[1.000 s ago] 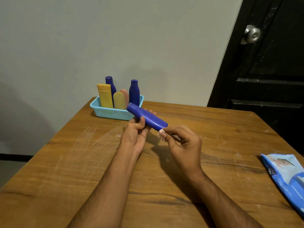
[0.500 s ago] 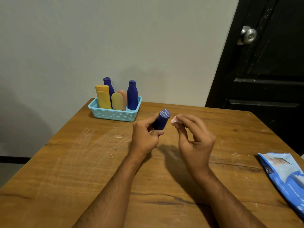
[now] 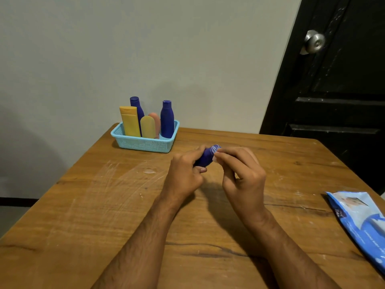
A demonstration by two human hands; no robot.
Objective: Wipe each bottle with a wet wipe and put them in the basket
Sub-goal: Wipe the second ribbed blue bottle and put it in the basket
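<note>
Left hand (image 3: 183, 174) grips a blue bottle (image 3: 207, 157) above the surface (image 3: 83, 205); right hand (image 3: 241, 176) pinches a small wet wipe (image 3: 215, 158) against its end. Far left stands the basket (image 3: 143, 143), bottles inside.

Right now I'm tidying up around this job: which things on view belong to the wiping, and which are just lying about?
Part of the job: blue bottle in the left hand; small wipe pinched by the right hand; turquoise basket holding five bottles; wet wipe pack.

Just there: wooden table; black door with its knob.
</note>
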